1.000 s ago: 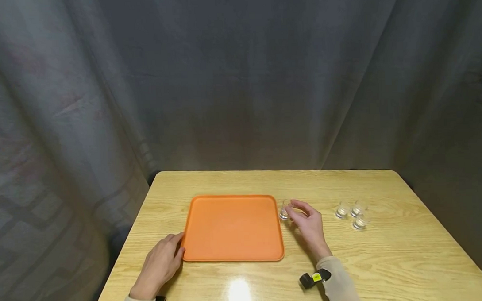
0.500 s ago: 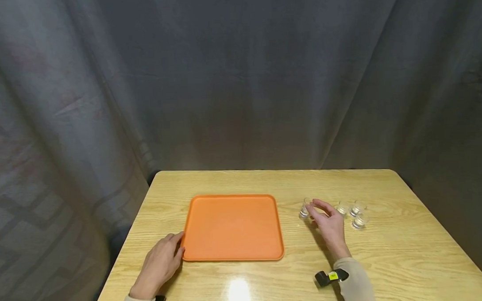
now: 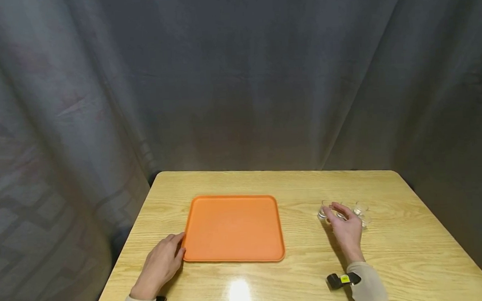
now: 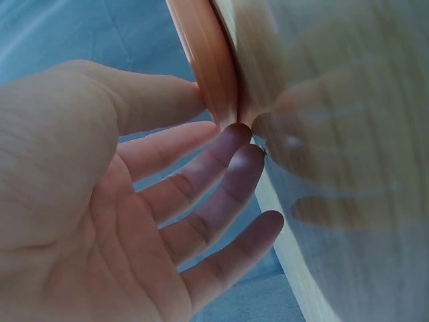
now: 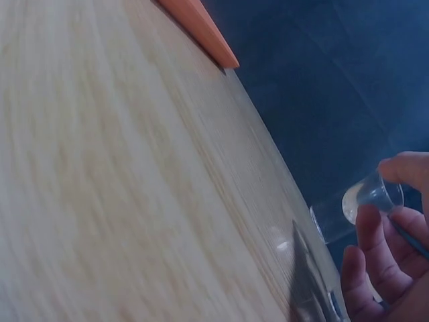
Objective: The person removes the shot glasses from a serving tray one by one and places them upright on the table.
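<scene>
My left hand (image 3: 159, 265) lies at the left edge of an orange tray (image 3: 232, 228). Its thumb and fingertips touch the rim, and the fingers are nearly straight in the left wrist view. On the right side of the table, my right hand (image 3: 345, 226) pinches a small clear shot glass (image 3: 321, 214) between thumb and fingers. The right wrist view shows that glass (image 5: 367, 194) near the table's far edge; whether its base touches the table I cannot tell. Behind the right hand stand other shot glasses (image 3: 359, 208), partly hidden by the hand.
The light wooden table (image 3: 265, 282) bears the tray on its left half. A grey curtain (image 3: 239, 88) hangs behind the table. Black straps sit on both wrists, and a small black device (image 3: 334, 281) sticks out from the right one.
My right hand has carried the shot glass rightward, from beside the tray's right edge to just left of the other glasses. The left hand and the tray have stayed in place.
</scene>
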